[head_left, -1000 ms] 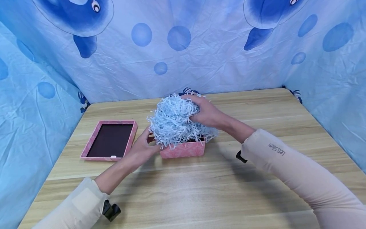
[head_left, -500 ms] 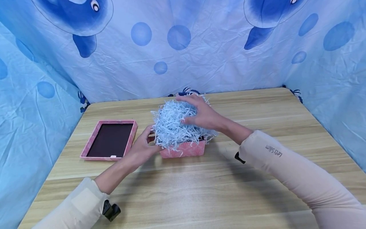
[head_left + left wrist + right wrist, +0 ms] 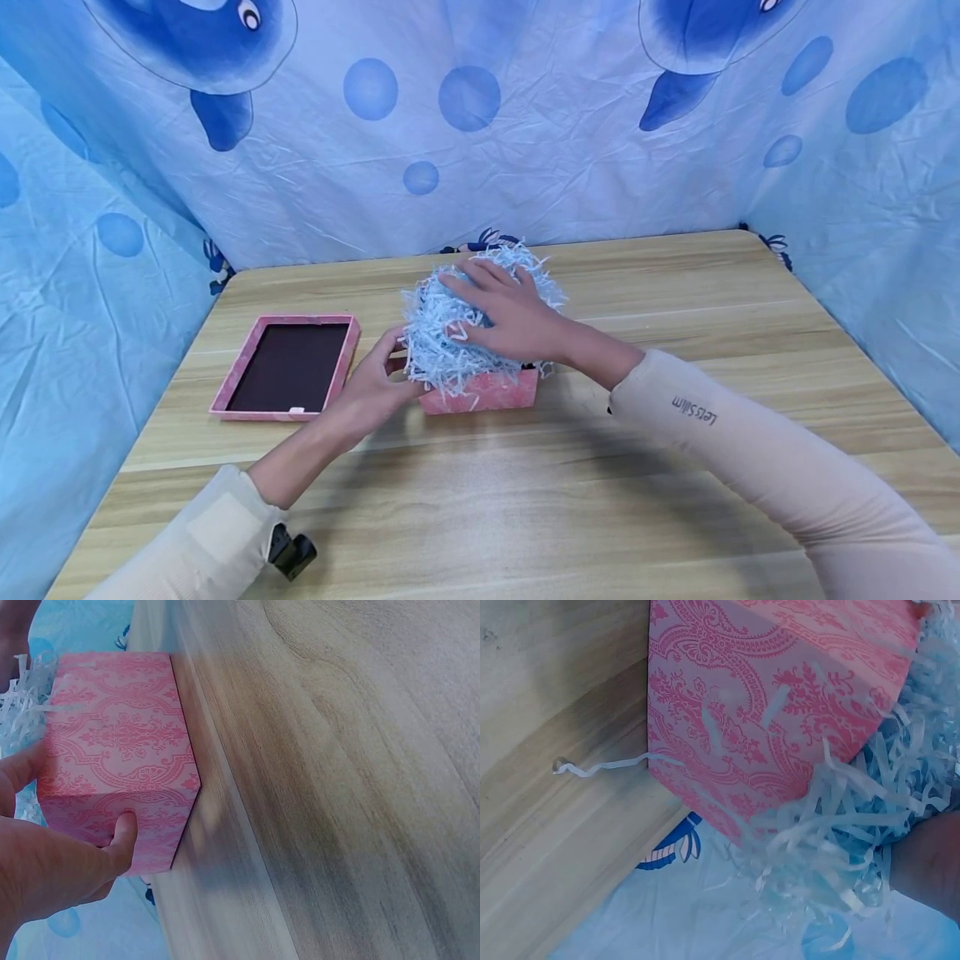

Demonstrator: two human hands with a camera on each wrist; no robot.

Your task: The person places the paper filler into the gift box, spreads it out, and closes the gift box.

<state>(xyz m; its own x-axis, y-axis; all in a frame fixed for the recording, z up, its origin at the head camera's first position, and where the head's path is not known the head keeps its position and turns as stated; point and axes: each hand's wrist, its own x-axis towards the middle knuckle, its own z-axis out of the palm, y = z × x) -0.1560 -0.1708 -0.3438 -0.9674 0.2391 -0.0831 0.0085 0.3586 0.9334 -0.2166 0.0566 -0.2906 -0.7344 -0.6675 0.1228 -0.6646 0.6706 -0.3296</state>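
Observation:
A pink patterned box [image 3: 480, 393] stands near the middle of the table, heaped with pale blue shredded paper [image 3: 438, 337] that bulges above its rim. The left hand [image 3: 366, 393] holds the box at its left end; in the left wrist view one fingertip presses the pink end wall [image 3: 109, 825] and another digit lies at the top edge. On top of the heap rests the right hand [image 3: 513, 317], fingers spread and pressing the shreds. In the right wrist view, strips [image 3: 840, 832] spill over the box's edge, and most of that hand is out of sight.
To the left lies a pink-rimmed lid [image 3: 347, 354] with its dark inside facing up. The wooden table [image 3: 480, 508] ends at the back against a blue curtain [image 3: 570, 167] with whale and bubble prints. A loose strip [image 3: 600, 765] sticks out beside the box.
The right hand has moved left and down across the shredded paper, its fingers spreading from a grasp to lie flatter. The heap looks lower. The left hand stays put.

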